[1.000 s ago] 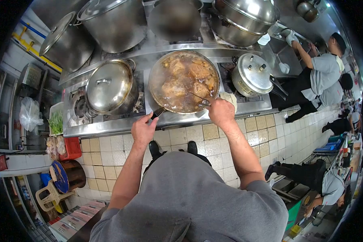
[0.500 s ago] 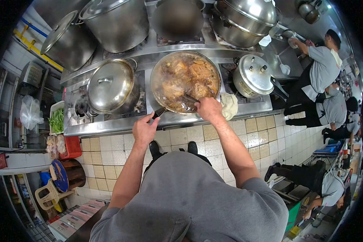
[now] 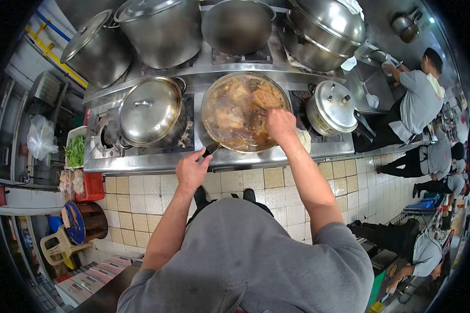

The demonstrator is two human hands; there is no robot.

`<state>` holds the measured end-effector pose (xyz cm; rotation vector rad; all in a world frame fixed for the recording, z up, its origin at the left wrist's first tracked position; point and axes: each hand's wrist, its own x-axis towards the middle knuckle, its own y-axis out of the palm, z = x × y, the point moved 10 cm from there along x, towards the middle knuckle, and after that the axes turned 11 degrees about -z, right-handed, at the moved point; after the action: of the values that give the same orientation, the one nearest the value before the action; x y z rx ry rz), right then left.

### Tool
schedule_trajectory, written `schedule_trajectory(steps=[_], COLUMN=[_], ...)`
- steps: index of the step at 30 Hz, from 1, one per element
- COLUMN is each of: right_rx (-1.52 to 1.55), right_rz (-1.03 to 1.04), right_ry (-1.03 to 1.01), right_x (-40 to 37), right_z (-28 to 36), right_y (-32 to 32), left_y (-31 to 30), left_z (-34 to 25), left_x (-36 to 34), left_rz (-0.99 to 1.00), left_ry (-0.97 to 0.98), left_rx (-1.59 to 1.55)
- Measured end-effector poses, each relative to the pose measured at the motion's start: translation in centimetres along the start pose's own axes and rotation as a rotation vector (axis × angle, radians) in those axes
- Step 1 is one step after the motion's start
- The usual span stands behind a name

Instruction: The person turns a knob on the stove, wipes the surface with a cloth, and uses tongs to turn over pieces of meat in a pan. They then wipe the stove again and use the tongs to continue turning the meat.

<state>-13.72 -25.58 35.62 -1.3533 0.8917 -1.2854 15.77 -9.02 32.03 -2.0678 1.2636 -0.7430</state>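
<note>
A wide pan [image 3: 212,136] stands on the stove, full of bubbling brown sauce with large browned pieces of meat [image 3: 266,98], and steam blurs part of it. My left hand [image 3: 191,168] is closed round the pan's black handle [image 3: 210,150] at the front left. Over the pan's right side, my right hand [image 3: 280,124] grips a dark cooking utensil [image 3: 259,108]. Its tip reaches into the food, and its exact kind is hidden by my fist. A pale cloth [image 3: 303,140] lies beside the pan, partly behind my right forearm.
Left of the pan sits a lidded steel pot [image 3: 151,112]; to its right, a pressure cooker [image 3: 332,107]. Large pots [image 3: 159,36] line the back. A person [image 3: 422,96] works at the sink on the right, with other people beyond. Green leaves [image 3: 76,151] fill a tray at left.
My right hand has moved up and right over the pan, taking the utensil farther into the food. My left hand still grips the handle. The view has shifted slightly.
</note>
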Motion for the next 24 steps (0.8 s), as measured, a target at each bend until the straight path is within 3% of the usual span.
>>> schedule_trajectory(steps=[8, 17, 24], right_rx=[-0.061, 0.072, 0.368], right_rz=[0.089, 0.117, 0.056], right_ry=[-0.100, 0.107, 0.267], right_x=[2.2, 2.3, 2.3], right_z=[2.8, -0.4, -3.6], right_y=[2.5, 1.4, 3.4], left_y=[-0.3, 0.2, 0.1], left_z=[-0.3, 0.1, 0.2], left_x=[0.0, -0.2, -0.2], left_rz=[-0.047, -0.015, -0.020], left_ry=[0.051, 0.012, 0.008], left_rx=[-0.022, -0.018, -0.026])
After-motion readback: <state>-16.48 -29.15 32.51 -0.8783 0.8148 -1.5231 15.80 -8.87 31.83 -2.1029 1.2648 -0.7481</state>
